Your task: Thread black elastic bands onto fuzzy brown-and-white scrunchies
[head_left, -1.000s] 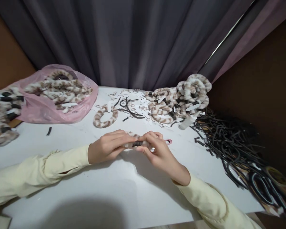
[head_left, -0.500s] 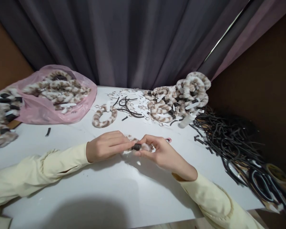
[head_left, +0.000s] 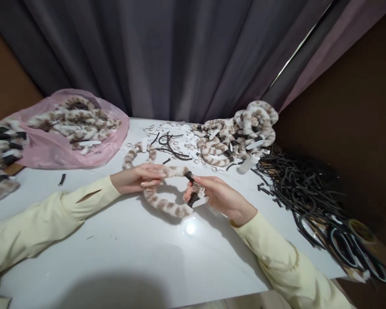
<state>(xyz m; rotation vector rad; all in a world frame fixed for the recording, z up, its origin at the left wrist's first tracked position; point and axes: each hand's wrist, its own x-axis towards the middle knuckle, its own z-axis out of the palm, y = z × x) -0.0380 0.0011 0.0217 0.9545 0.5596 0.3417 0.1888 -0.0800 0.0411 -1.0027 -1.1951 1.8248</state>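
Spotted plush ring [head_left: 167, 207] at frame centre; contact with the white table [head_left: 125, 266] beneath cannot be told. Left hand [head_left: 135, 178] grips its upper left arc; right hand [head_left: 223, 197] pinches its right side between the black bands [head_left: 194, 198], white tag [head_left: 200, 202] hanging by the lower one. For good handling, I judge: left hold firm but not crushing, right thumb pressing close to the band, tag kept clear of the fingers. Second ring [head_left: 128, 162] just beyond left hand; black cords [head_left: 305, 193] heaped at frame right, well apart.
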